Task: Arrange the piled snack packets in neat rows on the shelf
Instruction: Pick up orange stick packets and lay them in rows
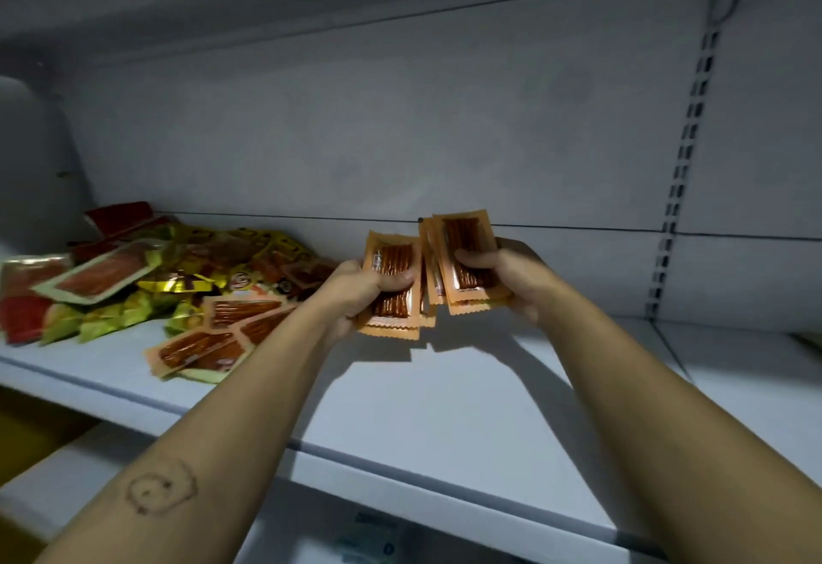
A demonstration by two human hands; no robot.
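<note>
Hands up at centre frame, both busy: the left hand (369,292) grips a small stack of orange packets (391,283), the right hand (498,278) pinches another fanned stack (467,261), the two bunches nearly touching above the shelf (445,394). Over at the left edge sits the mixed pile (147,278) (untouched, by the look of it). Risk? Those slick, splayed wrappers could slide loose and scatter if either grip eases while squaring them up.
</note>
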